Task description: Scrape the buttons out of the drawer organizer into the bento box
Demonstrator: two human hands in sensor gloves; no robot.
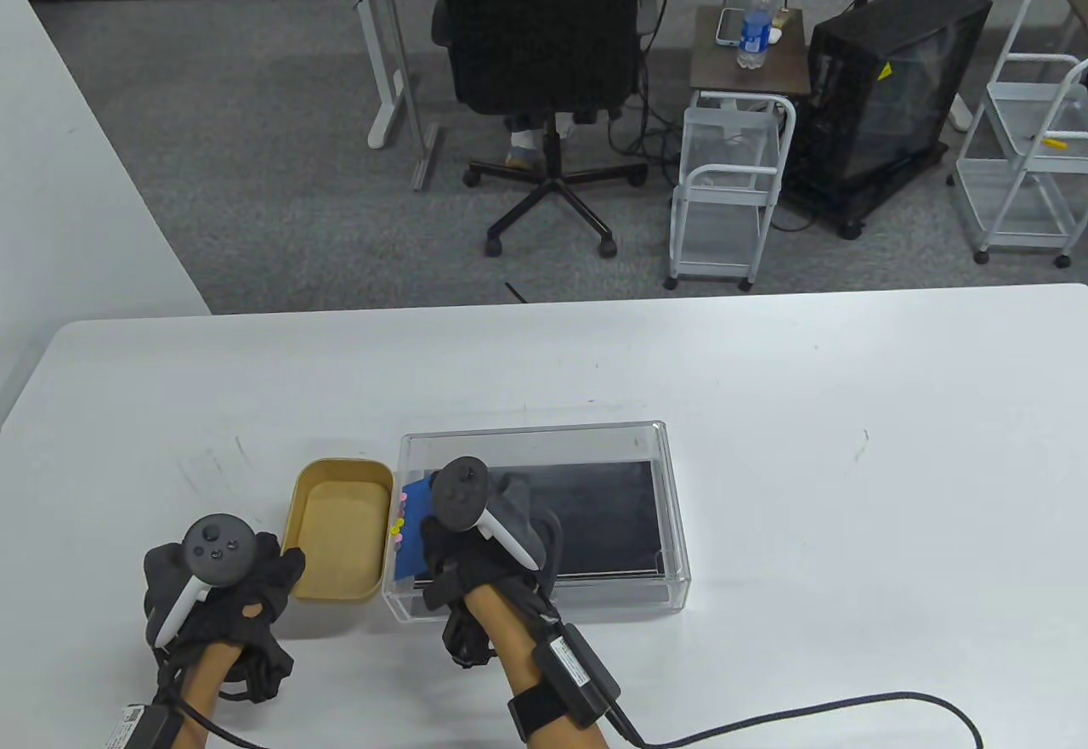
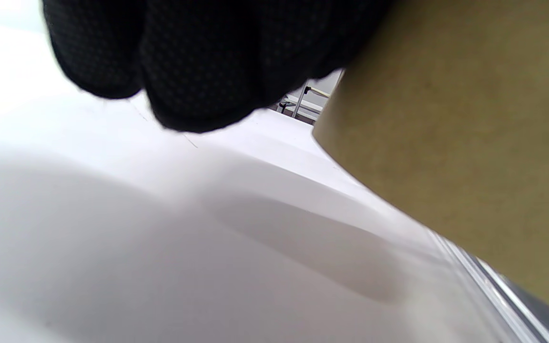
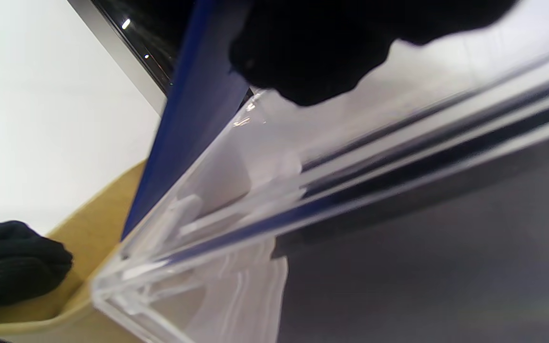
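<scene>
Clearly, the right hand (image 1: 476,528) holds a blue card (image 1: 414,532) inside the clear organizer (image 1: 544,434), lower centre; buttons (image 1: 397,521) could jump the wall and miss the tan box (image 1: 336,477) the left hand (image 1: 221,587) steadies.

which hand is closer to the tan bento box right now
Left. The left hand grips the near left corner of the tan bento box. The right hand is beside it, inside the clear plastic drawer organizer, holding a blue scraper card.

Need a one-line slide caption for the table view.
Right hand pushes blue scraper inside clear organizer; left hand steadies tan bento box.
</scene>
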